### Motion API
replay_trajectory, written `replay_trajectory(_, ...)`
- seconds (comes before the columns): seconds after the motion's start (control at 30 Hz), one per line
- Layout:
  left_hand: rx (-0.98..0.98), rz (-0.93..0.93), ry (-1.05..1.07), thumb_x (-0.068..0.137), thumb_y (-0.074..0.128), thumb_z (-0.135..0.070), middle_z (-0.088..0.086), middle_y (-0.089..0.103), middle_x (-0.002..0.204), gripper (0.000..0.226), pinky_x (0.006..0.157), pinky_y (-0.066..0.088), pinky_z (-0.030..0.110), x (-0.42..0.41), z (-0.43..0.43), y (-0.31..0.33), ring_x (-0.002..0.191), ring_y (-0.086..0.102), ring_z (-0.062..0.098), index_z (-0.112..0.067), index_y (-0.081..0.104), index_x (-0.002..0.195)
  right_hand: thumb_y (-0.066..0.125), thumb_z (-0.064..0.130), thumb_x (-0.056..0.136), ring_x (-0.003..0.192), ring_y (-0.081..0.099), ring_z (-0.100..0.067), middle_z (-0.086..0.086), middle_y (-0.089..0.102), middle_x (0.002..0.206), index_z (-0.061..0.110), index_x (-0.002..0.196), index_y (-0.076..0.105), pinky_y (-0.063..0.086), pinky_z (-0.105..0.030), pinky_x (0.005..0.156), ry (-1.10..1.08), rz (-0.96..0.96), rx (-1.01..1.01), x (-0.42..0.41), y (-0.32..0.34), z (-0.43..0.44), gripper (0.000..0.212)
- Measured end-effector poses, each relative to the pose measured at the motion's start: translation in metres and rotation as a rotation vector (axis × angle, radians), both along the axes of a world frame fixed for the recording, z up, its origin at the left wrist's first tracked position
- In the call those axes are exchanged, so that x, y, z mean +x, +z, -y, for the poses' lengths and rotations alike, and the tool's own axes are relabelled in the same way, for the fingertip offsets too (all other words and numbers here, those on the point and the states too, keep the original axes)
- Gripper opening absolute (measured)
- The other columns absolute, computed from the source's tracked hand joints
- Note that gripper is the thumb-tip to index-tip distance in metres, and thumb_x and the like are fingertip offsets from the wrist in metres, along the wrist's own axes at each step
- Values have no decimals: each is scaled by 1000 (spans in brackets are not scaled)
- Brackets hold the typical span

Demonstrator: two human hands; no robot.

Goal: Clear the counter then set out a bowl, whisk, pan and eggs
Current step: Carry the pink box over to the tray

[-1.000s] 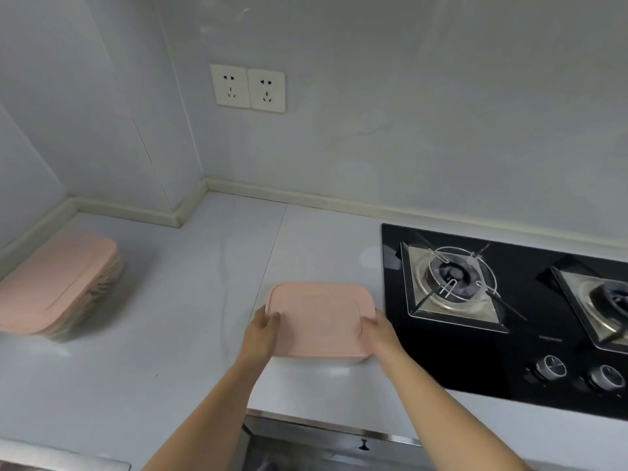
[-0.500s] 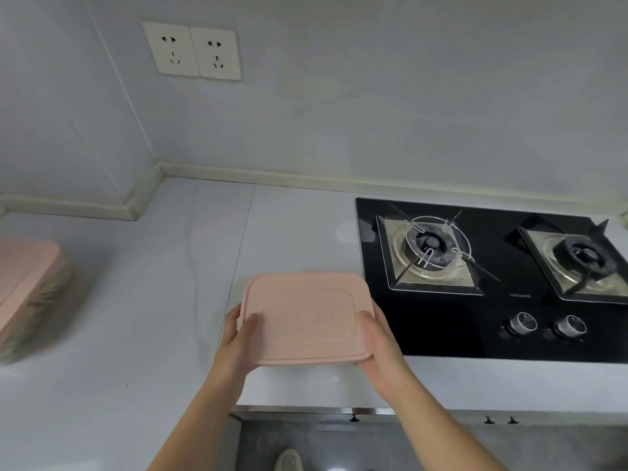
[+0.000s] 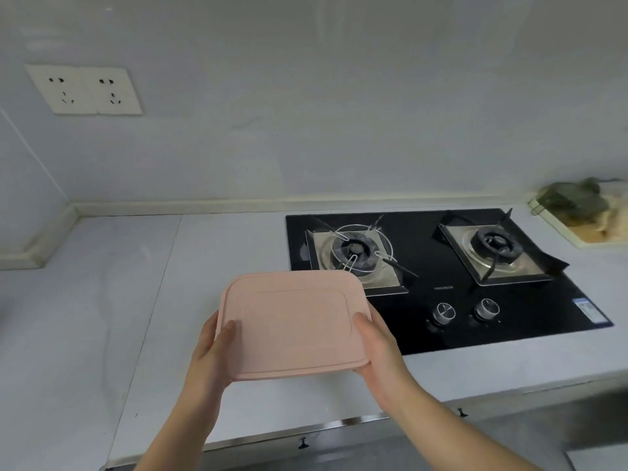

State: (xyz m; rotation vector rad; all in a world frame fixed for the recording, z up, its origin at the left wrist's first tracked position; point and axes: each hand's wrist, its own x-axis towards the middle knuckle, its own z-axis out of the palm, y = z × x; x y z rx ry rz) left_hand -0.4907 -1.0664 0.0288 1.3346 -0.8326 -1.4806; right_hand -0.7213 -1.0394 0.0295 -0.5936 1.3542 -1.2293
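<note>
Two hands grip one pink container (image 3: 292, 322) above the counter (image 3: 102, 317) | left hand (image 3: 212, 348) clamps left edge, thumb on lid | right hand (image 3: 377, 348) clamps right edge (thumb on top) | hob (image 3: 509, 321) just right

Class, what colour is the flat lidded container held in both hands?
Pale pink, plain and unpatterned: the container shows best in the head view, its only view.
</note>
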Motion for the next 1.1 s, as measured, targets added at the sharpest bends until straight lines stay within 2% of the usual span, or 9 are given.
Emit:
replay_trajectory(0.07,-5,-21,-19,99,46,-28,-7,63,117,29,77,52,41,-32,-12,7,107,58,16,-32,53,127,49,27,92,115,61,-24,6,69,117,46,120,60,45,-55,97,-2,-31,-11,-31,7,-15,35)
replay_trajectory(0.17,-6,-50,-19,99,45,-27,-7,62,115,28,71,50,37,-81,-33,15,100,58,13,-32,53,126,51,34,81,115,61,-23,7,69,117,51,117,60,46,-45,86,14,-77,-31,-77,19,-37,40)
replay_trajectory(0.3,-11,-56,-24,99,44,-27,-6,61,116,29,73,50,38,-142,-59,21,100,57,14,-31,52,127,44,24,95,115,60,-24,8,68,118,52,117,59,47,-44,84,4,-114,-64,-138,32,-66,39)
replay_trajectory(0.47,-32,-47,-59,99,44,-28,-4,59,117,33,70,50,38,-213,-80,29,101,57,18,-32,49,132,43,23,97,113,61,-25,6,69,115,44,124,57,46,-40,82,-74,-97,-72,-210,39,-94,37)
replay_trajectory(0.63,-89,-36,-132,98,46,-30,-4,61,115,26,81,51,44,-279,-78,54,106,57,23,-37,54,122,45,24,98,113,62,-24,3,69,116,37,126,57,48,-51,94,-142,-69,-115,-277,56,-104,33)
replay_trajectory(0.77,-144,-50,-196,99,45,-31,-4,62,116,24,94,50,52,-341,-64,73,110,57,24,-38,54,120,44,23,99,111,62,-25,-2,68,118,30,129,55,55,-42,77,-202,-30,-166,-337,72,-98,32)
replay_trajectory(0.87,-177,-73,-222,99,44,-30,-2,62,118,28,95,47,56,-393,-50,80,111,57,27,-34,52,126,44,26,99,113,61,-26,-3,67,120,29,128,54,55,-45,84,-203,-50,-198,-390,83,-91,31)
replay_trajectory(1.0,-197,-95,-241,99,45,-29,-4,62,119,32,90,52,53,-465,-32,89,111,59,24,-34,51,129,41,27,100,114,60,-24,-3,67,120,28,126,54,55,-43,86,-212,-81,-241,-460,95,-80,29)
replay_trajectory(1.1,-175,-90,-255,98,45,-29,-5,63,121,34,81,55,44,-528,-16,94,110,60,22,-34,51,131,42,26,99,115,59,-25,-3,66,122,27,129,53,54,-42,83,-255,-67,-233,-517,100,-72,31)
